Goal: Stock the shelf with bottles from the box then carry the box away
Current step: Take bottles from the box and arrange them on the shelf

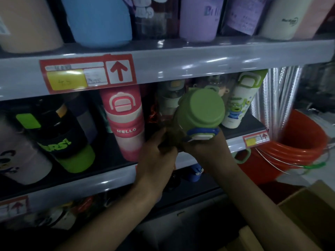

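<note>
A green-lidded bottle (200,107) in a clear wrapper is tipped with its cap toward me, in front of the middle shelf (116,180). My right hand (206,147) grips it from below near the blue and white clasp. My left hand (155,156) holds its wrapped body on the left side. Behind it on the shelf stand a pink "HELLO" bottle (125,122) and a white bottle with green alien figures (239,98). A corner of the cardboard box (311,211) shows at the lower right.
The upper shelf (163,62) carries large blue, purple and cream bottles and a red price tag with an arrow. A black and green bottle (59,140) leans at the left. A red bucket (297,142) with a wire handle stands to the right of the shelving.
</note>
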### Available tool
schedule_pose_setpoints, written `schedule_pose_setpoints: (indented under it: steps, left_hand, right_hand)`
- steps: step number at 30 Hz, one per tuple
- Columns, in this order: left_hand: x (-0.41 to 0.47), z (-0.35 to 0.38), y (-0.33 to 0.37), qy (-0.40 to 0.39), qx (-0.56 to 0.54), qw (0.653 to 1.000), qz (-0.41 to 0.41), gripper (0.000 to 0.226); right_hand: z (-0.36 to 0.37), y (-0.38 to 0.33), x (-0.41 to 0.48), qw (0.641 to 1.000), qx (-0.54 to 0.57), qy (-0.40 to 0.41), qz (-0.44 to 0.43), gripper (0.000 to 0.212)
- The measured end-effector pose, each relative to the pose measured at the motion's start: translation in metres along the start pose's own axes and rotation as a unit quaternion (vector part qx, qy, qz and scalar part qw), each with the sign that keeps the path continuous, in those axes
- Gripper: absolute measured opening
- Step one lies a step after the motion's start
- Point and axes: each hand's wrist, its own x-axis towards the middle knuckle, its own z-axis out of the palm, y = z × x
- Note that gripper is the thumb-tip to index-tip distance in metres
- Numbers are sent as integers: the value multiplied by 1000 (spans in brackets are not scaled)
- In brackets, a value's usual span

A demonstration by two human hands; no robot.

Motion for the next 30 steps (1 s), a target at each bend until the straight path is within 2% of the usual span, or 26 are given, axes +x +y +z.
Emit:
schedule_pose_setpoints:
  steps: [3,6,8,11,14,23,30]
  left_hand:
    - [2,0,-1,7,-10,1000,-23,46]
    - [0,1,1,-4,-1,1000,-27,48]
    - [-2,1,2,-10,6,1000,-24,48]
    - [-1,0,1,-19,14,999,-27,51]
    - [1,0,0,-24,14,999,-32,51]
    - [2,-2,3,-24,-5,999,-42,39]
    - [1,0,4,-1,0,999,-36,47]
  right_hand:
    - [6,4,2,1000,-15,-4,-19,51]
    - [6,7,4,1000,19,-7,-12,77]
    - [5,7,4,1000,23,-5,-20,81]
    - [5,8,7,999,38,1,-18,81]
    - [5,6,9,1000,27,4,-5,72]
    - [13,-2,10,1000,2,10,-8,65]
    - [13,3,8,999,26,28,35,57]
